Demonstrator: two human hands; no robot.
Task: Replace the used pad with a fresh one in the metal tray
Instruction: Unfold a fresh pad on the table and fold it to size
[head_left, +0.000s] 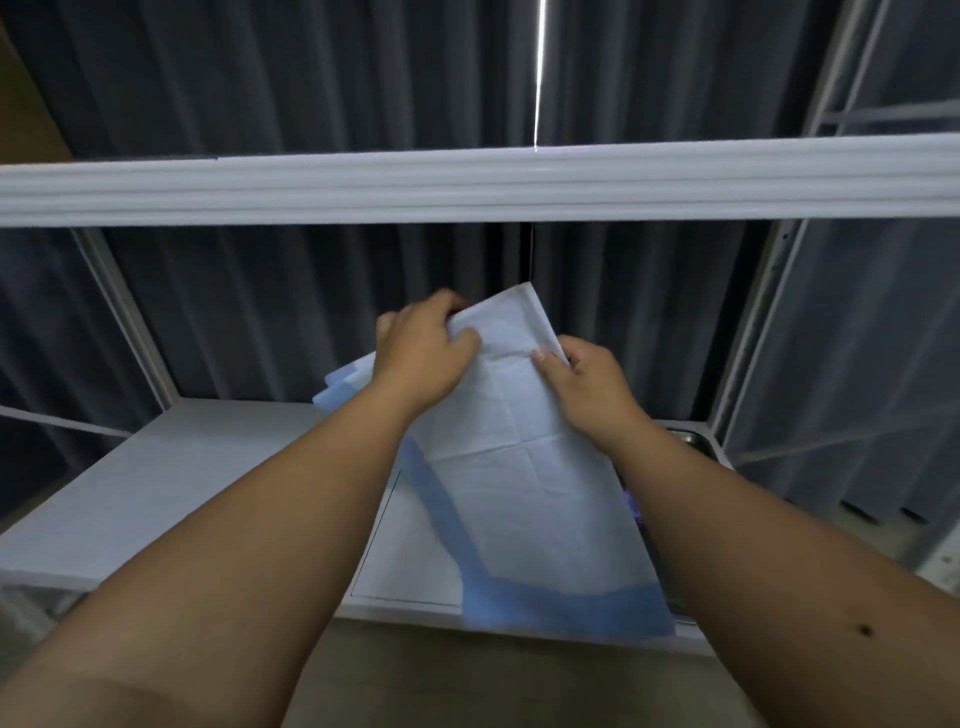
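Observation:
A white pad with a blue border (524, 499) hangs partly unfolded in front of me, above the white shelf (171, 483). My left hand (423, 345) grips its upper left edge, fingers curled over the top. At the upper right edge my right hand (584, 382) pinches the pad with thumb on its face. A blue folded corner (340, 387) sticks out behind my left wrist. The metal tray (688, 439) shows only as a dark strip at the right, mostly hidden by the pad and my right forearm.
A white horizontal rail (467, 182) of the rack crosses above my hands. Dark grey curtains (311, 291) hang behind. White frame posts (753, 332) rise at the right and left. A white sheet (410, 551) lies on the shelf under the pad.

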